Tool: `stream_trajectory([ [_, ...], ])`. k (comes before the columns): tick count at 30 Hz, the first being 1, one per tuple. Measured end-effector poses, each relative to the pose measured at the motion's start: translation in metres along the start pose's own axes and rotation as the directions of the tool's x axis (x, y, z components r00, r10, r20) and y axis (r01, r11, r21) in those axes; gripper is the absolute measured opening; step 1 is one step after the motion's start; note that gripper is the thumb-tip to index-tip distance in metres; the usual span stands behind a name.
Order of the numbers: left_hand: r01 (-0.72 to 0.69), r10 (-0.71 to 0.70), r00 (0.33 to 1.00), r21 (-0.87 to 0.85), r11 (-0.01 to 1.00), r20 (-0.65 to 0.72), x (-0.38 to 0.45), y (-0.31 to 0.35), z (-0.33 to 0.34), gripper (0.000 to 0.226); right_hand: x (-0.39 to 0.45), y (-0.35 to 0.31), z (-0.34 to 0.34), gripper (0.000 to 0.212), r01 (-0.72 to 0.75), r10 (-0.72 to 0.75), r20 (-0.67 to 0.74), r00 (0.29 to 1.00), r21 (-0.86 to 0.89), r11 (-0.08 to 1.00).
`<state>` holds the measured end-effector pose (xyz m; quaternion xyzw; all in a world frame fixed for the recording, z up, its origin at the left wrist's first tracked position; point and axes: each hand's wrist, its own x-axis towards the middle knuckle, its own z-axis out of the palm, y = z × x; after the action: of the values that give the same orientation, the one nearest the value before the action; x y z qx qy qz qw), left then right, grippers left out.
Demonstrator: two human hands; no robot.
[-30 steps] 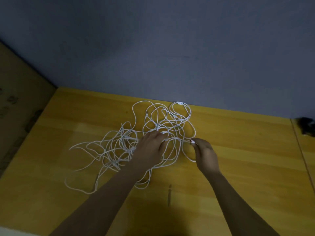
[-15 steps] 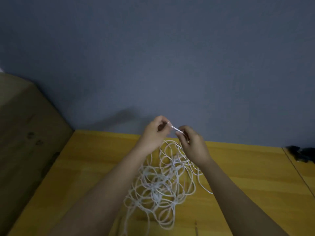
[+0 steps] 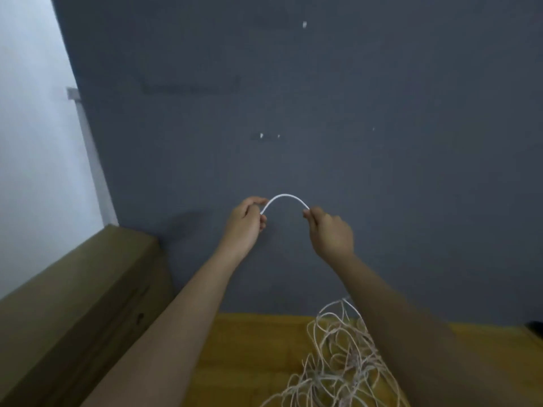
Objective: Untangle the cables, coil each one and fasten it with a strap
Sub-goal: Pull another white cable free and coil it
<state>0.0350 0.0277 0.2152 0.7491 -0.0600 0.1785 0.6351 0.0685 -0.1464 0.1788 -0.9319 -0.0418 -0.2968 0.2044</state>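
Both hands are raised high in front of the grey wall. My left hand (image 3: 246, 222) and my right hand (image 3: 329, 230) each pinch the same white cable (image 3: 284, 197), which arches in a short bow between them. Below, the tangled white cables (image 3: 338, 362) hang in loose loops down to the yellow wooden table (image 3: 249, 348), partly hidden behind my right forearm. No strap is visible.
A brown cardboard box (image 3: 79, 304) stands along the table's left side. The grey wall (image 3: 293, 113) rises right behind the table. A small dark object (image 3: 536, 329) sits at the table's far right edge.
The hands rose from the table with a cable end, then moved apart, stretching a short arc between them. The tangle lifted off the table. The view tilted up toward the wall.
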Motion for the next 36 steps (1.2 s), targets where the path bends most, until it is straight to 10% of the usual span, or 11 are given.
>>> stream_trajectory([
  [8, -0.307, 0.264, 0.944, 0.228, 0.924, 0.2, 0.05, 0.109, 0.001, 0.039, 0.086, -0.062, -0.116, 0.039, 0.037, -0.099, -0.252, 0.963, -0.243, 0.969],
  [13, -0.207, 0.276, 0.925, -0.262, 0.942, 0.262, 0.057, 0.145, 0.012, 0.033, 0.105, -0.082, -0.17, 0.031, 0.125, -0.161, -0.43, 0.889, -0.11, 0.986],
  [18, -0.148, 0.242, 0.927, -0.313, 0.938, 0.286, 0.052, 0.126, 0.012, 0.033, 0.061, -0.058, -0.137, 0.025, 0.016, 0.042, -0.082, 0.996, 0.594, 0.804],
  [25, 0.026, 0.062, 0.945, -0.263, 0.965, 0.321, 0.034, 0.056, 0.014, 0.033, -0.079, -0.021, -0.011, 0.022, -0.305, 0.147, 0.269, 0.952, 0.78, 0.547],
  [31, 0.277, -0.12, 0.92, -0.4, 0.874, 0.374, 0.005, -0.001, 0.011, 0.024, -0.138, -0.017, 0.024, 0.034, -0.105, 0.095, 0.058, 0.994, 0.2, 0.974],
  [36, 0.341, -0.143, 0.891, -0.425, 0.838, 0.432, -0.026, -0.044, 0.013, 0.022, -0.16, -0.025, 0.037, 0.031, 0.147, -0.119, 0.201, 0.972, -0.129, 0.981],
])
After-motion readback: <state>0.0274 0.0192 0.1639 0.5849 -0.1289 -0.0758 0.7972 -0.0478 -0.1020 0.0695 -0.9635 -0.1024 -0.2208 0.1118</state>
